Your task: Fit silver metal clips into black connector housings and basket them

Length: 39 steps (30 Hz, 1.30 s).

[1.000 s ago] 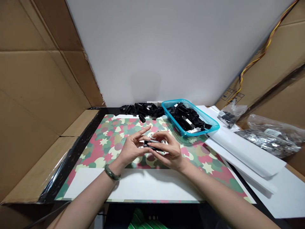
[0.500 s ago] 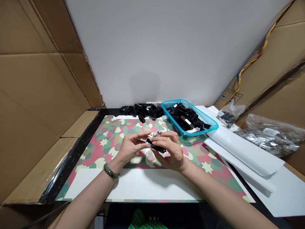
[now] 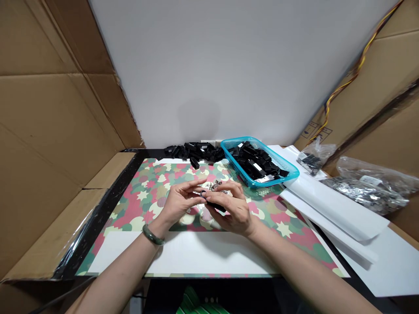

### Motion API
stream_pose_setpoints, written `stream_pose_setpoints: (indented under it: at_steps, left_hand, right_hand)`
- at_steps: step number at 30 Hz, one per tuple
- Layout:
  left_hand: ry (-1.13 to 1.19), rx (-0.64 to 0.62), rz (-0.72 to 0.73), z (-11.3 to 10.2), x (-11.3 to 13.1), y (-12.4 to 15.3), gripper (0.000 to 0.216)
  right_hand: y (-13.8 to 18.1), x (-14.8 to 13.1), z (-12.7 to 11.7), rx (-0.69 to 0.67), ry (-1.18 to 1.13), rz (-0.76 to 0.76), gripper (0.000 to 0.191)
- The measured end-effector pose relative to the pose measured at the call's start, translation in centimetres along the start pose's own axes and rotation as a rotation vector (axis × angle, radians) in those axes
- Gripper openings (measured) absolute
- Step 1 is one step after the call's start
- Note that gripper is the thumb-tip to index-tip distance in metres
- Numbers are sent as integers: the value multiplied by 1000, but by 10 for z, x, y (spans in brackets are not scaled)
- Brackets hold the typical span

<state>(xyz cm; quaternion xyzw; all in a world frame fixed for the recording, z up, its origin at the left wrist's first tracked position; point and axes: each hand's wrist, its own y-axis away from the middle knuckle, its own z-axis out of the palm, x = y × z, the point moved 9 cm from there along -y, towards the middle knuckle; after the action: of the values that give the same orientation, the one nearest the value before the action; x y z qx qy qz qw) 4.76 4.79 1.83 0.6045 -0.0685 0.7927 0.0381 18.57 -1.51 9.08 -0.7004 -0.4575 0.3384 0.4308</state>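
1. We pinch one small black part (image 3: 214, 204) between the fingertips of our left hand (image 3: 178, 204) and right hand (image 3: 235, 211), above the middle of the bench (image 3: 147, 152). Its long axis runs far-left to near-right, and it is mostly hidden.
2. A star-patterned mat (image 3: 144, 196) lies beneath, and cardboard walls (image 3: 49, 131) flank us.
3. We count one blue basket (image 3: 291, 176), one heap (image 3: 196, 150) of black parts at the far edge, and two clear bags (image 3: 369, 187) on the right.
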Motion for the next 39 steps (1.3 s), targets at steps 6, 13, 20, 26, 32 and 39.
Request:
stream_pose_setpoints:
  at_steps: [6, 13, 20, 26, 32, 39]
  left_hand:
    - [6, -8, 0, 0, -1, 1, 52]
    - [-30, 8, 0, -1, 0, 0, 52]
    - [-68, 91, -3, -9, 1, 0, 54]
    - [-113, 114, 4, -16, -1, -1, 62]
    - [-140, 110, -10, -22, -7, -3, 70]
    - [-170, 116, -10, -23, -8, -3, 67]
  right_hand:
    - [0, 1, -1, 13, -18, 1, 42]
    - [3, 5, 5, -39, -56, 53, 37]
    - [8, 13, 14, -53, -72, 115, 28]
    - [12, 22, 20, -55, -123, 163, 28]
    - [16, 31, 28, -106, -218, 243, 27]
    - [19, 33, 31, -140, -208, 263, 28]
